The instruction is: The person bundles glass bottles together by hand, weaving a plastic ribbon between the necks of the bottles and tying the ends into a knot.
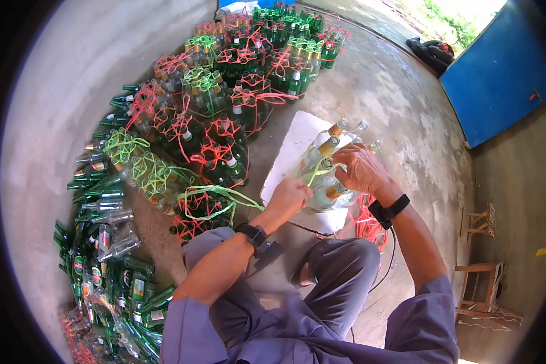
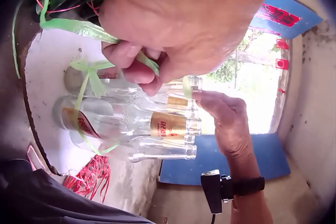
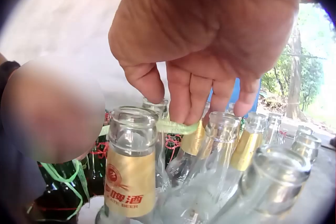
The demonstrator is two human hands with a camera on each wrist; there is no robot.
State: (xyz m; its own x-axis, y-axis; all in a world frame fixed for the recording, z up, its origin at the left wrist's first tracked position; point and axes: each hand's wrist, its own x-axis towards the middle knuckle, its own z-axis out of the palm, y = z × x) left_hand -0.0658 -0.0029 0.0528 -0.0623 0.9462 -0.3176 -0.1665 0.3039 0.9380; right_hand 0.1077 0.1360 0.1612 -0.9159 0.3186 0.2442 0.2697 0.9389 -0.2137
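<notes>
Clear glass beer bottles [image 1: 329, 147] with gold neck labels stand in a tight group on a white slab [image 1: 292, 134]. My left hand [image 1: 290, 197] grips a pale green plastic strap [image 2: 84, 28] in its curled fingers, just left of the bottles. That strap runs from the fist to the bottle necks, and a knotted green band [image 2: 90, 79] circles the lower bottles. Over the necks, my right hand [image 1: 365, 168] points its fingers down, the fingertips right at a green strap piece [image 3: 177, 127]. Its thumb stands apart from the fingers in the right wrist view.
Bundles of bottles tied with red and green straps [image 1: 215, 148] fill the left and back floor. Loose green bottles [image 1: 136, 288] lie piled at lower left. Red straps [image 1: 370, 225] heap beside the slab. Wooden stools [image 1: 480, 285] and a blue door [image 1: 503, 79] are at right.
</notes>
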